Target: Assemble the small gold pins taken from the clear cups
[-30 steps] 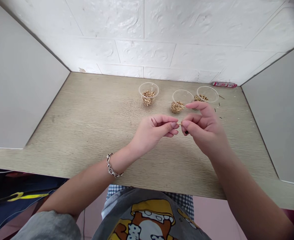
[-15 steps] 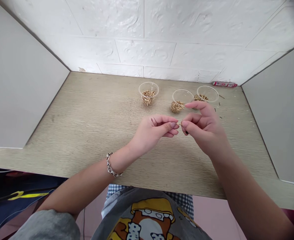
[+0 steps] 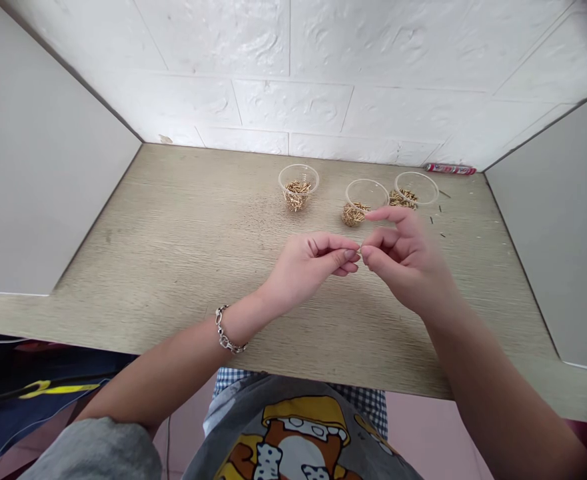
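My left hand (image 3: 308, 270) pinches a tiny gold-coloured metal pin between thumb and forefinger, its wrist wearing a silver chain bracelet (image 3: 226, 330). Fingertip to fingertip with it, my right hand (image 3: 406, 260) pinches the other end of the pin, its forefinger or another finger raised. Most of the pin is hidden by the fingers. Behind the hands stand clear plastic cups of small gold pins: a left cup (image 3: 298, 190), a middle cup (image 3: 358, 212) and a right cup (image 3: 404, 198), partly behind my right hand.
A red and silver tube (image 3: 450, 169) lies against the white brick-patterned wall (image 3: 318, 107). Several thin dark pieces are scattered on the wooden table (image 3: 173, 233) at the right. Grey panels (image 3: 38, 167) border both sides. Fine dark specks lie near the left cup.
The fingertips of both hands have come closer together, and less of the pin shows between them. The cups stand where they were; the view has shifted slightly.
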A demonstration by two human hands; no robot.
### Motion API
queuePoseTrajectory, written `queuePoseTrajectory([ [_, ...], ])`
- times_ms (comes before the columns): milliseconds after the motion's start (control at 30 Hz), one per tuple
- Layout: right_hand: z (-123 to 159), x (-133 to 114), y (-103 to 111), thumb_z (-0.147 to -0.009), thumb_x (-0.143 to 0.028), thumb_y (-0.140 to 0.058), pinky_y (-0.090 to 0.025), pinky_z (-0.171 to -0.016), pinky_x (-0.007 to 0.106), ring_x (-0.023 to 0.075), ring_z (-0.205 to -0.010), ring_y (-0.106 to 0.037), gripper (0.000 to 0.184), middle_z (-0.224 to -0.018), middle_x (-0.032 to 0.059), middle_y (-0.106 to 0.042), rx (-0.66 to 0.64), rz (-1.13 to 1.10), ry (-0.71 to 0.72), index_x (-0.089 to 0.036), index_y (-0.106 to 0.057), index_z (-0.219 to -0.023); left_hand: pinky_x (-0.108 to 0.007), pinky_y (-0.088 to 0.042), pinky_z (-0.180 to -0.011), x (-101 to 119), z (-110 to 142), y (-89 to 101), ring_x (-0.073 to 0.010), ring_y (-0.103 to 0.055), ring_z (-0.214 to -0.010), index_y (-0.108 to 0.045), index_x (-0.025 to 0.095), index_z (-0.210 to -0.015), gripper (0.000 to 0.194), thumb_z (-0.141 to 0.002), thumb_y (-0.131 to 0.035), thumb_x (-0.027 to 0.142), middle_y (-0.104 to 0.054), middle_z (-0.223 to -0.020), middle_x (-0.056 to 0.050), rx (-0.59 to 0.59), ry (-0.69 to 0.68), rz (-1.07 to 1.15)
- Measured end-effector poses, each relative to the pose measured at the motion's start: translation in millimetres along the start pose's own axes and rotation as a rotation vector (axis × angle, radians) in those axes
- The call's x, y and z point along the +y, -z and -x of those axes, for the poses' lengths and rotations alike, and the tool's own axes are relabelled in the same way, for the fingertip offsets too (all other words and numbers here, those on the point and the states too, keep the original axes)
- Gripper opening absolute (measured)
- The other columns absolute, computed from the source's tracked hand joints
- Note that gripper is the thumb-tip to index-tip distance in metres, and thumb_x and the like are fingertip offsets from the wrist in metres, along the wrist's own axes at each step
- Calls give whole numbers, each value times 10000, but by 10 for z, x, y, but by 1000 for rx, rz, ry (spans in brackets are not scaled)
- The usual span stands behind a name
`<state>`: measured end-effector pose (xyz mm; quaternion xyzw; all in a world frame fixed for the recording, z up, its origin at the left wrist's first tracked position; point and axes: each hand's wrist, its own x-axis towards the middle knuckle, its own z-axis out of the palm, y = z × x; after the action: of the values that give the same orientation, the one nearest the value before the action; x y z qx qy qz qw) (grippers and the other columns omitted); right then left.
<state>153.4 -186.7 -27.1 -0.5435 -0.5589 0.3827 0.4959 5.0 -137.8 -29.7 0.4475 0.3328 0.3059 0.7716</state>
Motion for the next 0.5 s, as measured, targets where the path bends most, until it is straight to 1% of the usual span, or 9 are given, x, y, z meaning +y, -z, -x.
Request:
queuePoseTrajectory([
  [67, 7, 6, -13, -763, -133, -564, -335, -396, 202, 75, -460, -449, 317, -595, -69, -536, 8, 22, 18, -243, -468, -1044, -174, -504, -629, -7, -7, 2, -56, -618, -624, -687, 123, -756, 52, -740, -639, 109, -669, -675, -1, -6, 16, 32],
  [167, 28, 24, -37, -787, -134, -552, -386, -441, 218, 87, -500, -492, 305, -625, -62, -560, 70, 75, 100, -250, -474, -1057, -148, -498, -620, -35, -30, 17, -45, -619, -621, -675, 131, -776, 53, -759, -626, 119, -674, -695, -1, -4, 91, 196],
  [233, 45, 42, -49, -795, -136, -562, -447, -529, 250, 108, -587, -560, 312, -684, -47, -608, 134, 182, 211, -265, -492, -1071, -144, -498, -642, -59, -47, 34, -39, -618, -628, -666, 135, -821, 99, -786, -581, 99, -676, -720, -5, 2, 154, 326],
  [333, 65, 73, -66, -771, -131, -614, -485, -705, 315, 155, -774, -634, 339, -828, -18, -686, 193, 472, 463, -294, -549, -1061, -147, -492, -671, -87, -69, 62, -44, -612, -641, -656, 113, -847, 171, -786, -516, 37, -665, -722, -15, 14, 211, 439],
  [400, 72, 98, -94, -756, -126, -637, -454, -834, 368, 169, -798, -647, 346, -870, -16, -706, 193, 650, 606, -305, -580, -1046, -153, -482, -662, -91, -77, 76, -52, -599, -638, -652, 99, -825, 172, -783, -497, 38, -651, -705, -18, 28, 223, 488],
  [433, 74, 111, -118, -757, -125, -638, -413, -908, 401, 169, -784, -650, 339, -853, -22, -711, 190, 709, 653, -307, -590, -1039, -161, -478, -656, -88, -78, 80, -60, -595, -643, -651, 95, -822, 171, -792, -486, 59, -647, -705, -24, 40, 232, 509],
  [500, 81, 137, -184, -773, -130, -631, -280, -1034, 451, 161, -772, -653, 295, -791, -43, -714, 194, 787, 697, -306, -608, -1009, -189, -470, -651, -72, -74, 82, -89, -594, -671, -645, 85, -856, 204, -829, -452, 142, -649, -740, -50, 58, 267, 539],
])
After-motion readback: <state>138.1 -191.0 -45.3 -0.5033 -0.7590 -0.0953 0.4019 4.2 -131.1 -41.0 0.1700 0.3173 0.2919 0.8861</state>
